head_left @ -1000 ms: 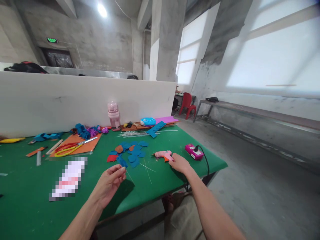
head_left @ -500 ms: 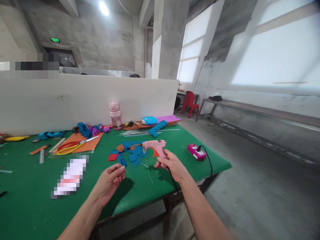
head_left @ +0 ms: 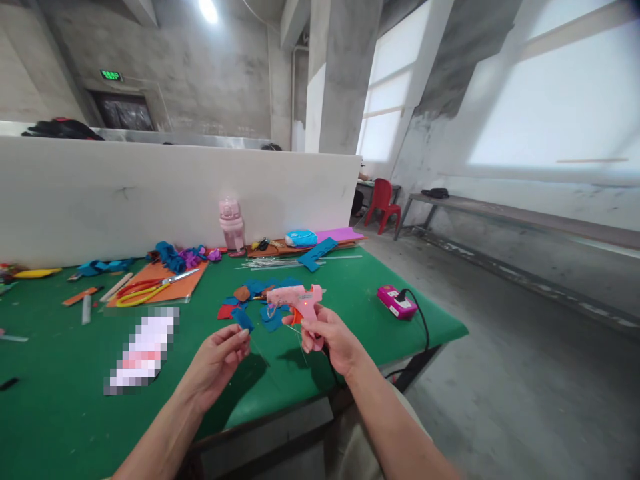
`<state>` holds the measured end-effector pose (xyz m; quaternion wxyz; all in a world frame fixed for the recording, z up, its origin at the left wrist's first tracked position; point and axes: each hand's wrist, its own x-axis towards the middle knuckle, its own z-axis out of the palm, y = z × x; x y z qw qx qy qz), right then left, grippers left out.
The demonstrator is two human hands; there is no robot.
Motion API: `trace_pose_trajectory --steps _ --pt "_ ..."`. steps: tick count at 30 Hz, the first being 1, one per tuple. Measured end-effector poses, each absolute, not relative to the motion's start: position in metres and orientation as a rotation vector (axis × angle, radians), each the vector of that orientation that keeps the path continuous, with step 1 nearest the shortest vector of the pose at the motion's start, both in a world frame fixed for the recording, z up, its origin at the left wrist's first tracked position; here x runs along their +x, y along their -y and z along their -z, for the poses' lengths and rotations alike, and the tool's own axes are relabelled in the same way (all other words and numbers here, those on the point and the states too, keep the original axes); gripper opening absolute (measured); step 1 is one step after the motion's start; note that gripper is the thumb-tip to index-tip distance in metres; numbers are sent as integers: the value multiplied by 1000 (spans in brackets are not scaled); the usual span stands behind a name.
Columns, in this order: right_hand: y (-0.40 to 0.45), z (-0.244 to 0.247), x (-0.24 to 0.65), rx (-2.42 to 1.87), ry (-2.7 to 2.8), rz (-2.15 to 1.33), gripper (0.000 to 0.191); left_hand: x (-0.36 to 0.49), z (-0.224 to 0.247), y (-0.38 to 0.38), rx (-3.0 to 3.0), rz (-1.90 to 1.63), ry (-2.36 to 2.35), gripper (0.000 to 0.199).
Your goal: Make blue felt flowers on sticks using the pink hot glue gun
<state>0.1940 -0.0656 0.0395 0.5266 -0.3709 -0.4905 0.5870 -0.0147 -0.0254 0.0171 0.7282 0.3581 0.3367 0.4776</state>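
Note:
Between the thumb and fingers of my left hand is a small blue piece, held just above the green tabletop. My right hand is wrapped round the handle of a pink glue gun with an orange trigger; its nozzle points left, toward the blue piece but apart from it. Behind and below the gun lie several loose blue pieces, a red one and a brown one. Thin clear strands are near my right fingers.
Red and yellow scissors rest on an orange sheet at the left. A pink bottle stands by the white partition. At the right, a magenta power box has a black cord plugged in.
My right hand has brought the glue gun left and closer to me, nearer the blue piece. My left hand still pinches that piece and has barely moved.

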Motion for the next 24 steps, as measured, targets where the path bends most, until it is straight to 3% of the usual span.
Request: trace_pose_trajectory --steps 24 --pt "80 -46 185 -982 1466 -1180 33 -16 -14 22 722 -1079 -728 12"
